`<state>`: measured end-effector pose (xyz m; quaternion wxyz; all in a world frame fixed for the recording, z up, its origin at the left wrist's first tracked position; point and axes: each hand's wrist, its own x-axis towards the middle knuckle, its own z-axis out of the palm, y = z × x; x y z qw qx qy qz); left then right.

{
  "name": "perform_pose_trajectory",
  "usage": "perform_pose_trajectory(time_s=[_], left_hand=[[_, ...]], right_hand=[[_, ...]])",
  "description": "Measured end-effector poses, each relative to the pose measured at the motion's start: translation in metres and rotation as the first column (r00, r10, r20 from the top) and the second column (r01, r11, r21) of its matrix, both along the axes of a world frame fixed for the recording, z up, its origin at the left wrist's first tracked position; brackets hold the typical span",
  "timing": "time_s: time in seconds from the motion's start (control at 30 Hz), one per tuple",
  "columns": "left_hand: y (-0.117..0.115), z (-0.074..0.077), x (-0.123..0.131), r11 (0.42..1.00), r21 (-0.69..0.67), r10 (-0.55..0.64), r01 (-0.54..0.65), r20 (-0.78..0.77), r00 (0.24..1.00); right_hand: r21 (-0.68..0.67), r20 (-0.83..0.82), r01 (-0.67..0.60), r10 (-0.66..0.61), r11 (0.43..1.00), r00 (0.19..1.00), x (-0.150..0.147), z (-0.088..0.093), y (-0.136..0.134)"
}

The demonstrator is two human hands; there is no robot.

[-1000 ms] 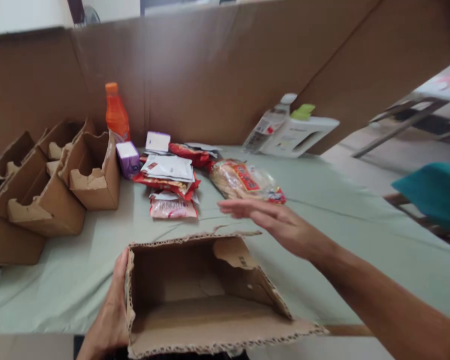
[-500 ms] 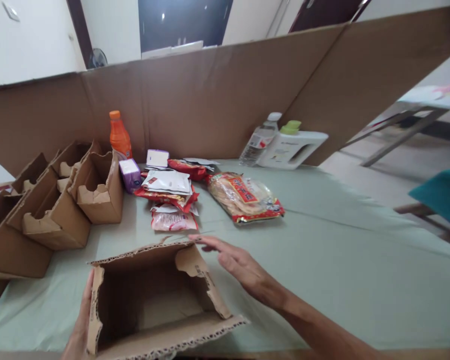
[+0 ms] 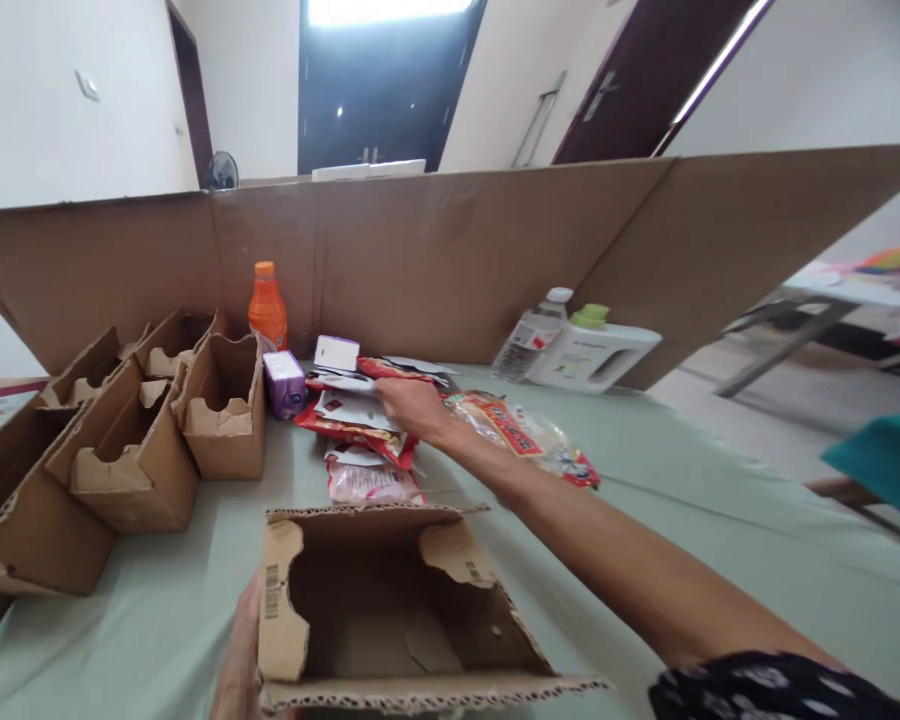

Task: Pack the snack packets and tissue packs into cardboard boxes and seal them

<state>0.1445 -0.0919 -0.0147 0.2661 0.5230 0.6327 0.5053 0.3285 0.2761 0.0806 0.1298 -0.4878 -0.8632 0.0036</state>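
An open cardboard box (image 3: 281, 640) stands at the near edge of the table, with nothing visible inside. My left hand (image 3: 238, 650) is against its left side, its fingers mostly hidden behind the cardboard. My right hand (image 3: 412, 405) reaches over the pile of packets, its fingers closed on the edge of a white packet (image 3: 356, 408). Under the white packets lie red snack packets (image 3: 345, 432), and a pink-and-clear packet (image 3: 371, 482) is in front. My right forearm partly covers a large clear and red bag (image 3: 514, 430).
Several open cardboard boxes (image 3: 146, 500) stand at the left. Behind are an orange bottle (image 3: 268, 308), a purple-and-white pack (image 3: 285, 385), a clear bottle (image 3: 532, 335) and a white jug (image 3: 585, 355). A cardboard wall (image 3: 450, 260) spans the back.
My right hand has moved from the box's far right corner forward to the packets and closed on a white one. The view has tilted up, and the box appears farther right.
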Motion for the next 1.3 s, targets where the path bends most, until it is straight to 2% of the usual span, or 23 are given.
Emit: perform_pose_trajectory(time_s=[0.13,0.23,0.37,0.47,0.53,0.7,0.77,0.83,0.93,1.03,1.1,1.17,1.23,1.27,1.3], left_hand=[[0.006,-0.023,-0.004,0.998,0.062,0.008,-0.008,-0.009,1.000],[0.010,-0.042,-0.006,0.996,0.083,0.025,-0.024,-0.001,1.000],[0.013,-0.056,-0.009,0.995,0.061,0.074,-0.076,0.028,0.997],[0.014,-0.055,-0.012,0.995,0.062,0.078,-0.081,0.057,0.995],[0.014,-0.050,-0.014,0.995,0.071,0.061,-0.065,0.060,0.996],[0.015,-0.034,-0.015,0.996,0.072,0.048,-0.050,0.027,0.998],[0.014,-0.029,-0.013,0.995,0.076,0.065,-0.066,0.009,0.998],[0.013,-0.025,-0.011,0.993,0.081,0.083,-0.082,-0.004,0.997],[0.012,-0.026,-0.009,0.992,0.065,0.113,-0.113,-0.006,0.994],[0.007,-0.026,-0.012,0.979,0.052,0.194,-0.195,0.014,0.981],[0.002,-0.018,-0.018,0.966,0.083,0.241,-0.246,0.069,0.968],[-0.003,0.005,-0.022,0.946,0.126,0.283,-0.300,0.135,0.949],[-0.003,0.042,-0.024,0.917,0.202,0.314,-0.343,0.163,0.935],[-0.001,0.064,-0.022,0.899,0.268,0.316,-0.347,0.155,0.936],[0.003,0.087,-0.020,0.879,0.370,0.268,-0.300,0.136,0.954]], right_hand=[[0.067,-0.042,0.139,-0.136,0.988,0.990,0.018,0.010,0.012],[0.061,-0.079,0.073,-0.068,0.995,0.995,0.038,0.007,-0.001],[0.062,-0.156,-0.055,0.064,0.997,0.986,0.064,-0.011,-0.046],[0.036,-0.209,-0.109,0.114,0.993,0.971,0.073,-0.023,-0.078],[0.005,-0.237,-0.128,0.125,0.992,0.964,0.068,-0.029,-0.090],[-0.052,-0.347,-0.096,0.072,0.994,0.935,0.025,-0.034,-0.087],[-0.069,-0.430,-0.077,0.040,0.995,0.902,0.013,-0.028,-0.079],[-0.090,-0.536,-0.069,0.010,0.994,0.844,0.013,-0.013,-0.072],[-0.142,-0.702,-0.108,-0.024,0.984,0.711,0.032,0.016,-0.066],[-0.173,-0.834,-0.182,-0.046,0.968,0.551,0.065,0.043,-0.078],[-0.174,-0.905,-0.223,-0.066,0.959,0.421,0.086,0.057,-0.096],[-0.194,-0.957,-0.284,-0.116,0.939,0.267,0.102,0.070,-0.119],[-0.222,-0.972,-0.356,-0.178,0.908,0.152,0.110,0.083,-0.142],[-0.232,-0.972,-0.386,-0.198,0.893,0.126,0.110,0.089,-0.153],[-0.233,-0.972,-0.410,-0.200,0.882,0.121,0.109,0.095,-0.163]])
